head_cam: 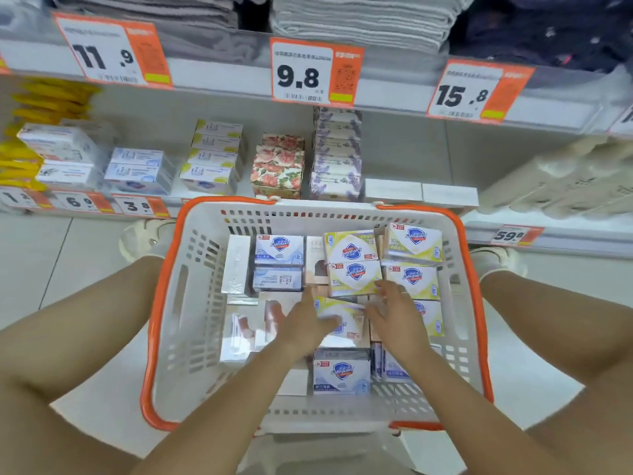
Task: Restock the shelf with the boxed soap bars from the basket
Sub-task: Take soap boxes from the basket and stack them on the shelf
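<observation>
Yellow-and-white card wraps the soap box [339, 315] we are taking: it lies tilted near the middle of the basket [171, 303], on top of other boxes. Our left hand [305, 322] grips its edge at nine o'clock, thumb on top and fingers curled against the side. Our right hand [397, 318] meets it from three o'clock with fingers loosely spread over the box and its neighbours; whether it truly grips we cannot tell.

Toward twelve o'clock from that box sit two more yellow boxes [352, 265], stacked edge to edge, and at two o'clock another yellow pair [412, 262]. Blue-and-white boxes [279, 264] stand at eleven o'clock, one more blue box [341, 373] at six o'clock. Pale pink boxes [270, 317] lie at nine o'clock.

The basket is white plastic with orange handles, resting on the floor between our bare knees. Beyond it, at twelve o'clock, the shelf [394, 192] carries stacks of blue soap boxes [140, 171], yellow-marked boxes [214, 157], floral boxes [278, 166] and lavender-printed boxes [337, 156]. Orange price tags [317, 73] hang on the rail above, beneath folded towels [359, 18].
</observation>
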